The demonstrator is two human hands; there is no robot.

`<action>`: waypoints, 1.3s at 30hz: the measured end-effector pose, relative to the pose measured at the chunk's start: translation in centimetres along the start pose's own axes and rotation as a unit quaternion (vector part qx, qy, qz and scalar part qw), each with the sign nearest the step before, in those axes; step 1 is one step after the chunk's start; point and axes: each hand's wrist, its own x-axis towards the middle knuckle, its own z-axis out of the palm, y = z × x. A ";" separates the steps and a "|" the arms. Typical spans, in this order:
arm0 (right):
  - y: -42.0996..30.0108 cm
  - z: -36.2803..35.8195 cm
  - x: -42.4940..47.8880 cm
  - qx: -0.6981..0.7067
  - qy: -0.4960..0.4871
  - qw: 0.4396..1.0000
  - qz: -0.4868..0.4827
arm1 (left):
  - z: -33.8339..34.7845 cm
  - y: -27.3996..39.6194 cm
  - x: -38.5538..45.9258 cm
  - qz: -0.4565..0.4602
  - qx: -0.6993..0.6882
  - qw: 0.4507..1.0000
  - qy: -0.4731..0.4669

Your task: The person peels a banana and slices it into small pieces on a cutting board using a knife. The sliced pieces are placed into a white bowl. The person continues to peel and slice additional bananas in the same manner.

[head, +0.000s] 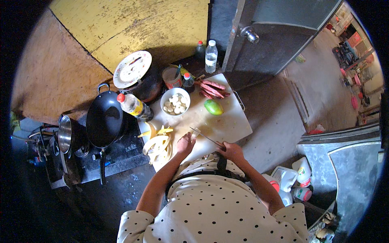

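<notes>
My right hand [232,151] grips a knife [207,138], its blade angled up and to the left over the white cutting board [234,127]. At the blade lies a pale piece of peeled banana [196,132], with my left hand [186,144] shut on its near end. Banana peels [159,145] are heaped on the board's left side. Beyond my hands stands a white bowl [175,101] of banana slices [175,105]. A green mango [213,107] rests right of the bowl. Behind it are several reddish sausages [212,89].
A soy sauce bottle [135,107] stands at the board's left edge, beside a black wok [104,120] on the stove. Behind are a plate-covered pot [142,79], a jar [172,77] and a water bottle [211,57]. A door [267,45] stands ajar; plastic jugs [285,177] lie at right.
</notes>
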 end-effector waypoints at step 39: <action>-0.6 1.2 0.8 -0.022 0.012 1.000 0.001 | 0.4 -0.4 1.4 0.005 0.071 0.994 -0.079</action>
